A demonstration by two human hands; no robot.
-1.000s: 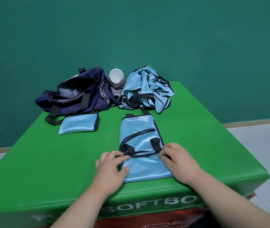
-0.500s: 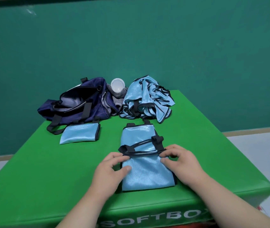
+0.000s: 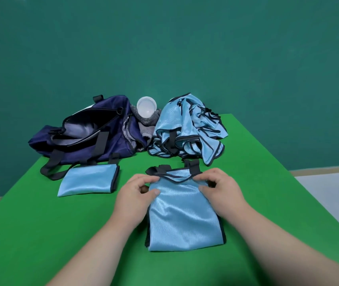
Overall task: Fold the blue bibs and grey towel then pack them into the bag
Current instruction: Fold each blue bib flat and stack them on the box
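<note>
A light blue bib (image 3: 185,219) with black trim lies flat in front of me on the green table (image 3: 40,234). My left hand (image 3: 137,195) pinches its left corner at the fold and my right hand (image 3: 220,188) pinches the right corner. A folded blue bib (image 3: 88,180) lies to the left. Behind it the navy bag (image 3: 86,133) lies open. A heap of unfolded blue bibs (image 3: 189,131) sits at the back. The grey towel (image 3: 146,124) is bunched between the bag and the heap.
A white cup (image 3: 146,110) lies on its side on the grey towel. The table ends at the green wall behind and drops to a pale floor (image 3: 329,195) on the right. The bag's black strap (image 3: 51,170) trails onto the table.
Both hands have carried the bib's near end away from me over its far part, so the black straps are mostly covered and only the strap ends stick out past the fold.
</note>
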